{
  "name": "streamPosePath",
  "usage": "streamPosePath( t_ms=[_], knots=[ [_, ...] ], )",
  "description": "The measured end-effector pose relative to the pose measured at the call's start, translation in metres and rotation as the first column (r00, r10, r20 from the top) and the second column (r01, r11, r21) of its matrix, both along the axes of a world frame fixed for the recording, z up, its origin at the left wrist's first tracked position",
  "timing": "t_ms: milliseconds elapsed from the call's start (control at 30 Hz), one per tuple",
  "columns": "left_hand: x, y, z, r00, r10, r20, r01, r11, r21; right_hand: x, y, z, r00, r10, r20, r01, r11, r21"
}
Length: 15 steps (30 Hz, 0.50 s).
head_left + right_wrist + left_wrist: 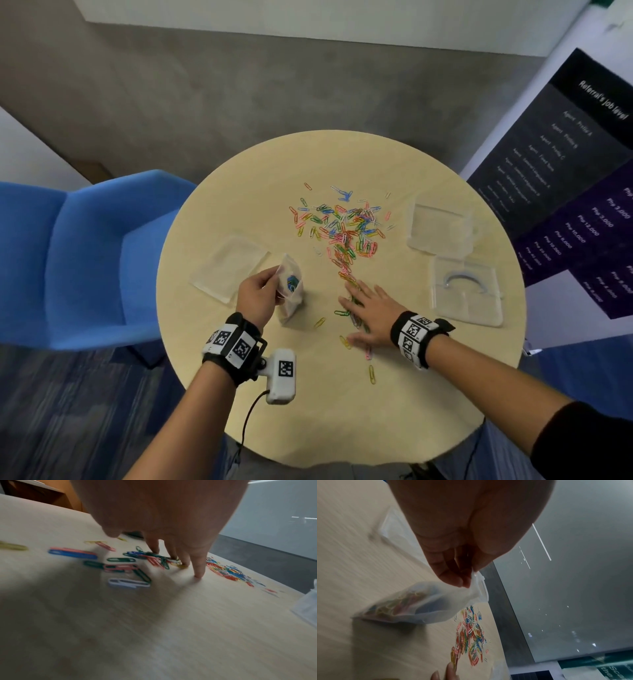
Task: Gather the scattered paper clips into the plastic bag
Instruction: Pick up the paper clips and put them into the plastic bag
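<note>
Coloured paper clips lie scattered in a pile at the middle of the round wooden table, with a trail running toward me. My left hand pinches the rim of a small clear plastic bag that stands on the table with several clips inside; the bag sags below the fingers. My right hand lies flat with straight fingers pressing on a small group of clips near the front of the table.
A flat clear bag lies left of the held one. Two clear plastic boxes sit at the table's right. A blue chair stands left, a dark banner right. Loose clips lie near the front edge.
</note>
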State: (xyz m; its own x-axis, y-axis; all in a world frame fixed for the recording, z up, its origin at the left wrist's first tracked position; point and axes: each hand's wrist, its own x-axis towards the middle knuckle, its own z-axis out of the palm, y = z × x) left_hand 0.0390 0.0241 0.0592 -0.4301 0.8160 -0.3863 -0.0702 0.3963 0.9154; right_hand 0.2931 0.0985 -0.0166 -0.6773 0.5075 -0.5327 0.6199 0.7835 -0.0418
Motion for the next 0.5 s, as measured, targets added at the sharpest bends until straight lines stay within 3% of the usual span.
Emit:
streamPosePath(
  t_ms=[100, 233, 367, 433, 500],
  knots=[
    [0.010, 0.003, 0.000, 1.000, -0.021, -0.001, 0.021, 1.000, 0.000, 0.003, -0.017, 0.007, 0.997, -0.057, -0.049, 0.057, 0.998, 0.007],
    [0.019, 0.006, 0.001, 0.997, -0.070, -0.037, 0.069, 0.997, -0.017, 0.006, -0.031, -0.001, 0.959, -0.047, -0.281, 0.086, 0.988, 0.130],
    [0.024, 0.006, 0.004, 0.992, -0.108, -0.071, 0.105, 0.994, -0.037, 0.005, -0.028, -0.011, 0.947, -0.044, -0.317, 0.083, 0.991, 0.110],
    [0.026, 0.007, 0.004, 0.989, -0.118, -0.088, 0.114, 0.992, -0.051, 0.004, -0.018, -0.007, 0.950, -0.103, -0.295, 0.127, 0.990, 0.066],
    [0.027, 0.008, 0.003, 0.988, -0.120, -0.095, 0.115, 0.992, -0.058, 0.004, -0.008, 0.003, 0.901, -0.279, -0.333, 0.285, 0.958, -0.033]
  ],
)
